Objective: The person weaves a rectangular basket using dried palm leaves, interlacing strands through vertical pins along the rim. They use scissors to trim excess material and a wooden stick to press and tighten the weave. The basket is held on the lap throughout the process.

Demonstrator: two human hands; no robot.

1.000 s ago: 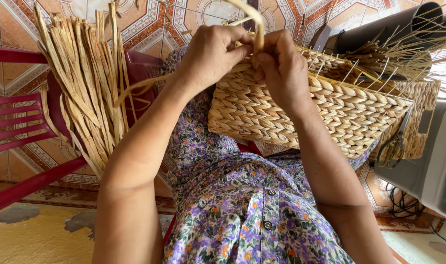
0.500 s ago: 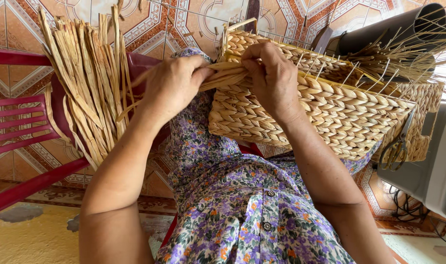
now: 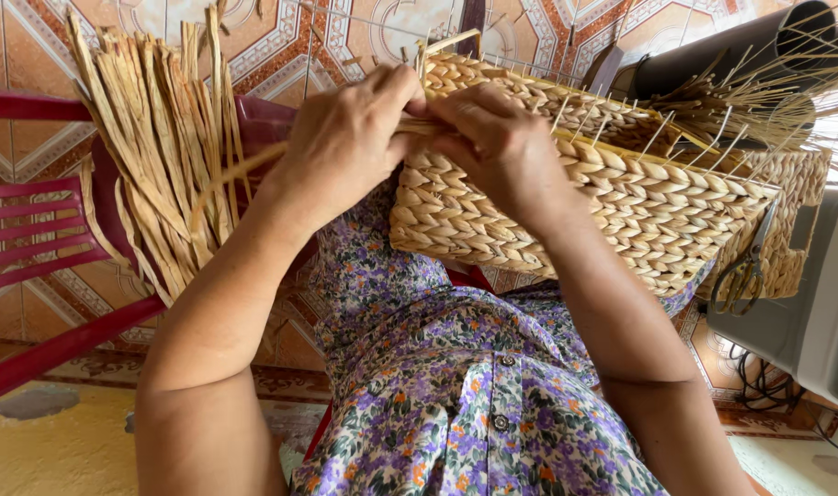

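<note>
On the lap, tilted up toward the head cam, sits a half-woven basket [image 3: 602, 197] of plaited straw over a wire frame, wire ends sticking up along the top edge. Both hands meet at its upper left corner. Left hand [image 3: 345, 138] is closed, thumb & fingers pinching a flat strand [image 3: 240, 165] that trails off left toward the bundle [image 3: 157, 138]. Right hand [image 3: 492, 142] is curled over the rim, fingers pressing the weave w/ the same strand's working end under them; exact finger grip on that side is hidden by the knuckles.

Judgement on doing this step well: keep the strand taut w/ the left while the right seats it tight against the row below, so the plait stays even & no wire shows through. Mind the bare wire tips near the fingers. Feed the strand flat, not twisted.

Pose: both forearms rise from the bottom of the view & converge, wrists bent forward, backs of hands to the cam. Left elbow is out wide, right arm runs straight up across the basket's front.

Around: bundle of loose straw lies on a red chair [image 3: 33, 230] at left; scissors [image 3: 745, 262] hang at the basket's right end; a grey box [image 3: 804, 321] stands at right; floral dress [image 3: 455, 395] below; patterned tile floor [image 3: 281, 46] behind.
</note>
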